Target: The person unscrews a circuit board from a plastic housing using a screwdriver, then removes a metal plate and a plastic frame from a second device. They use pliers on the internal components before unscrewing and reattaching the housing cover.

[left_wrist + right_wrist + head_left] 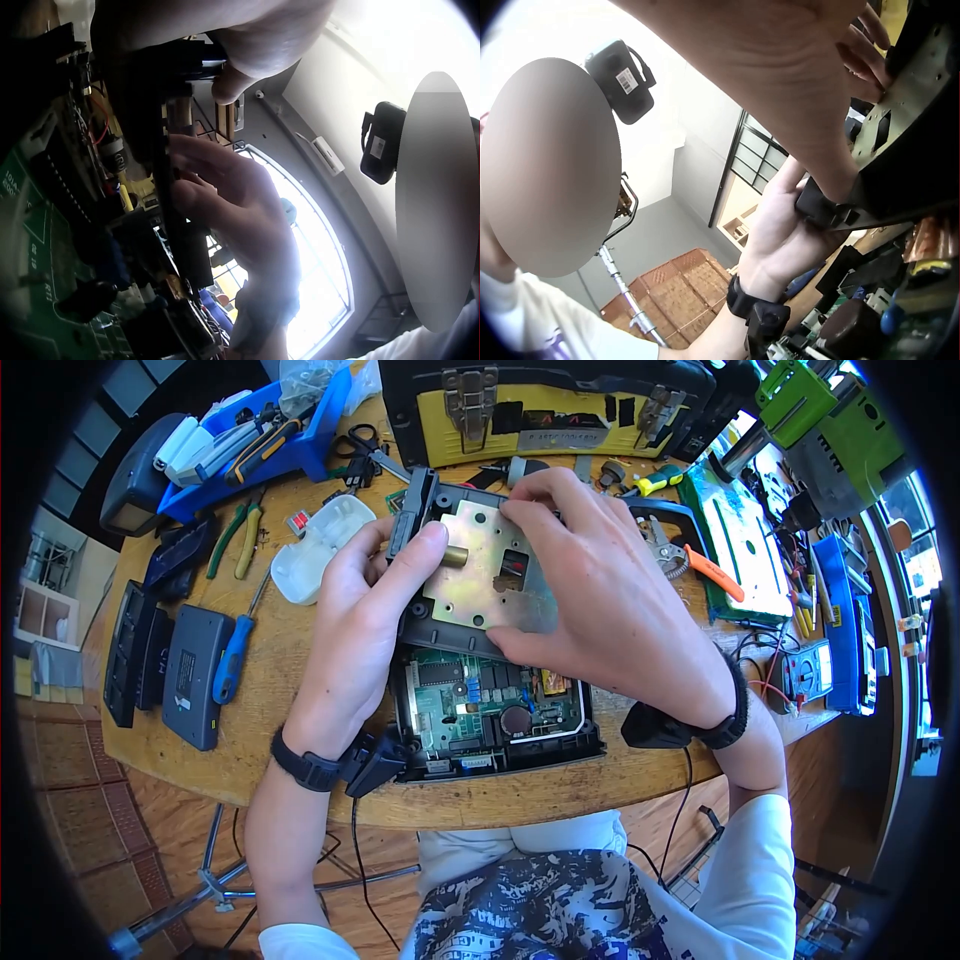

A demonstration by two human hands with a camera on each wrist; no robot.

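Observation:
Both hands hold a black plastic housing (440, 633) with a gold-coloured metal plate (476, 532) on its upper face. My left hand (358, 600) grips the left edge, its thumb beside a short brass-coloured post (455, 556). On the other side, my right hand (615, 585) spans the housing, fingers at the far edge and thumb at the near edge. In the right wrist view the metal plate (911, 105) tilts beside that hand. Below the housing lies an open device with a green circuit board (430, 705), partly hidden by the held piece.
Left on the wooden table (200, 765) are a blue screwdriver (232, 660), a grey device (195, 675) and a white container (325, 545). A blue bin (290, 475) and a yellow-black toolbox (550, 435) stand behind. Orange-handled pliers (712, 572) and a multimeter (805, 670) lie at right.

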